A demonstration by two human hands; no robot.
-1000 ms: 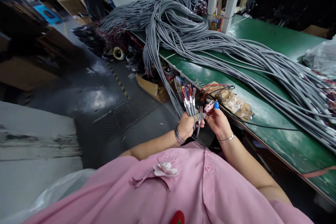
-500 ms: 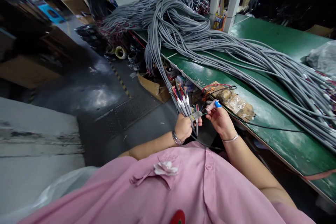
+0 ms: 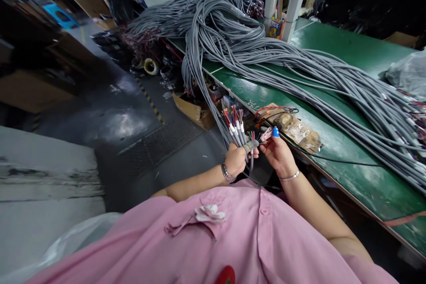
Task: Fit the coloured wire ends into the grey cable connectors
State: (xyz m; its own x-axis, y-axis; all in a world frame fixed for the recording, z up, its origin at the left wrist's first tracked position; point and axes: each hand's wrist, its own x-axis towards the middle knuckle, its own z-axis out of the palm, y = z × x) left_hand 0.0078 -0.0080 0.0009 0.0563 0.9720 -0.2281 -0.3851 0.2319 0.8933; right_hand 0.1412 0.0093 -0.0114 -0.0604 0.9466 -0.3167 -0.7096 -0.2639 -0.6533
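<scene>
Looking down, I see my left hand (image 3: pixel 234 159) with its fingers curled shut around the gray cables (image 3: pixel 240 135), whose wire ends fan out just shy of twelve o'clock. My right hand (image 3: pixel 281 155) sits at three o'clock, fingers bent close beside the loose wires (image 3: pixel 253 136); I can't tell whether they pinch one. Forearms reach in from eight and five. Since the earlier frame, the fanned ends stand slightly more upright.

And across the table (image 3: pixel 336 40) the long cables (image 3: pixel 233 49) run, spilling over its near edge; a carton (image 3: pixel 195 113) sits below, left of centre, boxes (image 3: pixel 89 4) upper left.
</scene>
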